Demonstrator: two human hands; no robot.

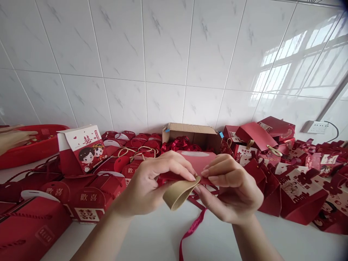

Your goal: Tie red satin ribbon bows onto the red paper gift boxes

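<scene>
My left hand [152,181] and my right hand [231,188] meet at the middle of the view, both pinched on a red paper gift box [198,161] held flat above the white tabletop [152,235]. A tan loop handle [179,194] curls down from the spot where the fingertips pinch. A dark red ribbon [191,228] hangs from below the hands onto the table. The box's lower part is hidden behind my fingers.
Red gift boxes [89,195] crowd the left, one upright with a cartoon couple [81,146]. More red boxes [299,188] pile at right. An open cardboard carton [193,136] of red ribbons stands by the tiled wall. Another person's hand [13,137] rests on a red basket [32,145] far left.
</scene>
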